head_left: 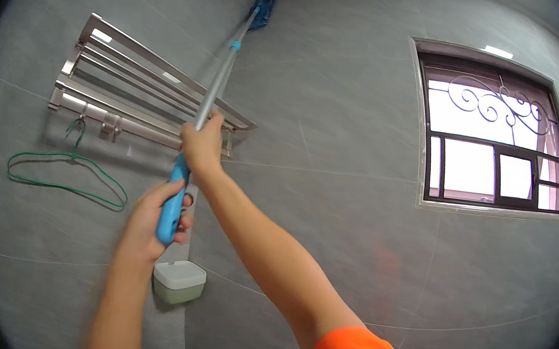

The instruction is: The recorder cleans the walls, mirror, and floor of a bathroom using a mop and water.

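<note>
A long-handled mop [211, 94] slants upward, with a metal pole and a light blue plastic grip. Its dark blue mop head [263, 12] lies high up at the wall corner, just below the ceiling. My left hand [162, 212] is closed round the blue grip at the lower end. Higher on the handle, my right hand [203, 144] grips where the blue part meets the metal pole. The right hand and the pole lie in front of the right part of a metal towel rack and hide some of it.
The metal towel rack [123, 123] juts from the left tiled wall. A green wire hanger [72, 155] hangs from one of its hooks. Below my hands, a white-lidded green box [179, 281] is mounted near the corner. A dark-framed window [496, 144] with scrollwork is at right.
</note>
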Tool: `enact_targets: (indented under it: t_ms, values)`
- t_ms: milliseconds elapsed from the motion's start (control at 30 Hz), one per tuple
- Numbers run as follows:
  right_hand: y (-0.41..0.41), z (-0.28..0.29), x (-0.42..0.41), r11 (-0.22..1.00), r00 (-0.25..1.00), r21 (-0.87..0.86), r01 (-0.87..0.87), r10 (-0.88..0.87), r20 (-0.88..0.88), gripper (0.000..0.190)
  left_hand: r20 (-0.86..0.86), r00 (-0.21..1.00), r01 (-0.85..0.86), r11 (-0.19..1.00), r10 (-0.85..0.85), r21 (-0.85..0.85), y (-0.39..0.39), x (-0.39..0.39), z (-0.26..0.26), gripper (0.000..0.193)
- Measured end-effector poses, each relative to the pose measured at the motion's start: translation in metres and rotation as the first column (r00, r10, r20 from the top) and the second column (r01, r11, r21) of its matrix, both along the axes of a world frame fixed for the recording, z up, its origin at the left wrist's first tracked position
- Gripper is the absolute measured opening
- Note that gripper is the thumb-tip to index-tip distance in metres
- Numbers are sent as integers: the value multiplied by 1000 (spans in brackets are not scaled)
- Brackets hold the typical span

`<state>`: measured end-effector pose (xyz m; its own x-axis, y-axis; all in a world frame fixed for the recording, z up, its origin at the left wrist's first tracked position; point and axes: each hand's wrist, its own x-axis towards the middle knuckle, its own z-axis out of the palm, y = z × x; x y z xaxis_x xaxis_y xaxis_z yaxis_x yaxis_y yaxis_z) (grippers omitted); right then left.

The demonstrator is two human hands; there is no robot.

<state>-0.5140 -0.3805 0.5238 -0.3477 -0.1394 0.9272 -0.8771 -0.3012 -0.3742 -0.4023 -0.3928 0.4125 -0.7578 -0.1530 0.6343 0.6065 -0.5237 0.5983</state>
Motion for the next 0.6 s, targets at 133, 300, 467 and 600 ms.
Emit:
enact_targets:
  t_ms: [133,300,467,600]
  values:
    - [18,46,12,973,952,-32,-229,231,203,55,92,996,36,985,-20,-168,7,-8,29,28]
    - [88,90,-30,996,996,83,43,-36,-84,58,43,999,-1,939,17,-345,78,-26,37,33]
    - [174,28,-2,958,973,180,223,-205,-110,62,41,989,147,965,-142,-215,157,-49,-14,31]
    - [286,-23,27,896,916,189,401,-399,-51,67,104,946,324,921,-309,-215,260,-42,-64,26]
